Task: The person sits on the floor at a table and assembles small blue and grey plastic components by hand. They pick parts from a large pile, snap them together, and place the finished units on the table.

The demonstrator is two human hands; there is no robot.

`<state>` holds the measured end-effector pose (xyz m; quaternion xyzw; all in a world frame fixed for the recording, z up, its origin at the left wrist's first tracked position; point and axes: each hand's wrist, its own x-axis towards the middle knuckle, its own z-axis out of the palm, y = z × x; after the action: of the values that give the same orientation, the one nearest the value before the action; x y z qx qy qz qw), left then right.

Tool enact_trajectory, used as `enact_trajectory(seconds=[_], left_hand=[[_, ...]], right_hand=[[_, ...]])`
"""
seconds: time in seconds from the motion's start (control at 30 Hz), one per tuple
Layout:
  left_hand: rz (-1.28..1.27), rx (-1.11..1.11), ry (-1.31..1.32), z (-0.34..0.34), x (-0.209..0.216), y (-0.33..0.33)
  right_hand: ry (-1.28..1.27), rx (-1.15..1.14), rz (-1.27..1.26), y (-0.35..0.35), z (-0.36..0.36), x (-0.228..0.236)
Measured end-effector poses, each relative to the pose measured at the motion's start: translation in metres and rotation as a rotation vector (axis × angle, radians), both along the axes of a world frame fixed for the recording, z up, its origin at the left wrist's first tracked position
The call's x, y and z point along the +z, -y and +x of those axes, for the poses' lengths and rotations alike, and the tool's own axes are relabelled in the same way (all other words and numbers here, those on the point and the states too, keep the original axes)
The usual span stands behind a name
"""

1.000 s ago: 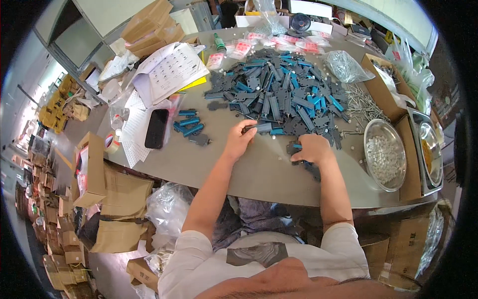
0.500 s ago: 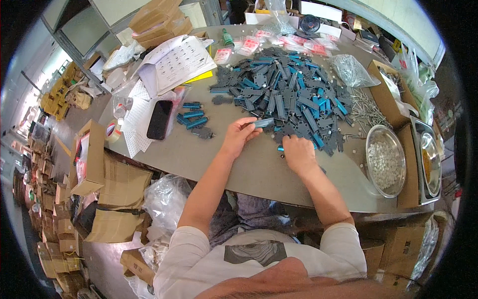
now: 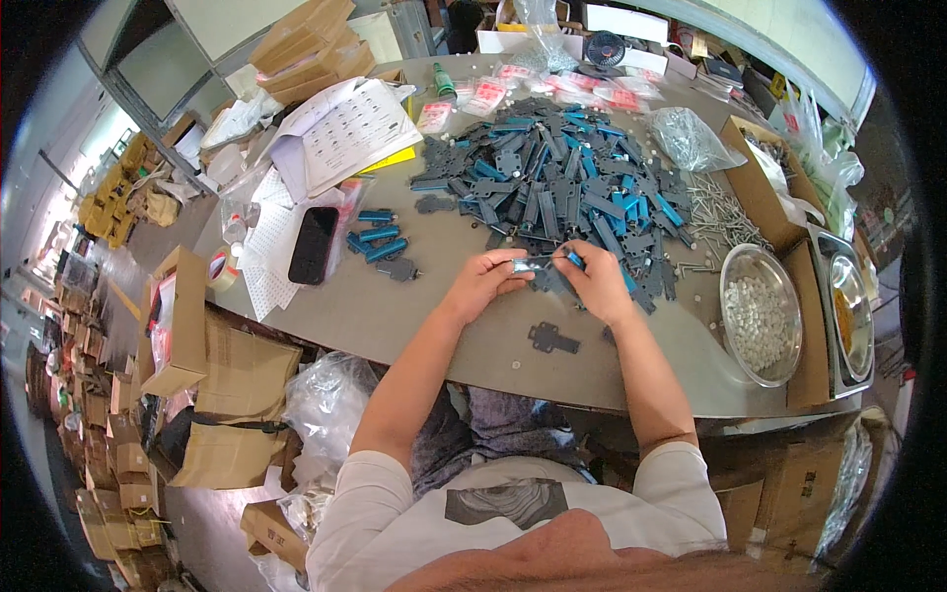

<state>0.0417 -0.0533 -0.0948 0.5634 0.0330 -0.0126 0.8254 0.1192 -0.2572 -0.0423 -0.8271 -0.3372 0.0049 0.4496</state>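
Now the left hand (image 3: 483,284) is pinching a slim pale-grey piece (image 3: 529,264) in its fingers, over the near edge of the dark-and-blue pile of parts (image 3: 552,183) on the bench (image 3: 444,340). Just beside it, the right hand (image 3: 598,283) is grasping a partly hidden blue piece (image 3: 575,259). A flat dark part (image 3: 554,338) is lying nearer the person, and a metal bowl (image 3: 758,259) is standing rightward.

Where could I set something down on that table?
Mainly the near left tabletop, bordered by the phone, blue parts and left forearm. A smaller, mostly bare patch lies between the right forearm and round metal bowl. The middle is crowded by the parts pile; papers cover the far left.
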Motion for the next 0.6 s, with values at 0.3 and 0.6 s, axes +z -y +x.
enact_trajectory(seconds=[0.3, 0.6], left_hand=[[-0.211, -0.173, -0.02, -0.005, 0.007, 0.004], [0.136, -0.188, -0.021, -0.007, 0.011, 0.013]], right_hand=[[-0.04, 0.111, 0.042, -0.017, -0.011, -0.005], [0.161, 0.092, 0.088, -0.014, 0.001, -0.008]])
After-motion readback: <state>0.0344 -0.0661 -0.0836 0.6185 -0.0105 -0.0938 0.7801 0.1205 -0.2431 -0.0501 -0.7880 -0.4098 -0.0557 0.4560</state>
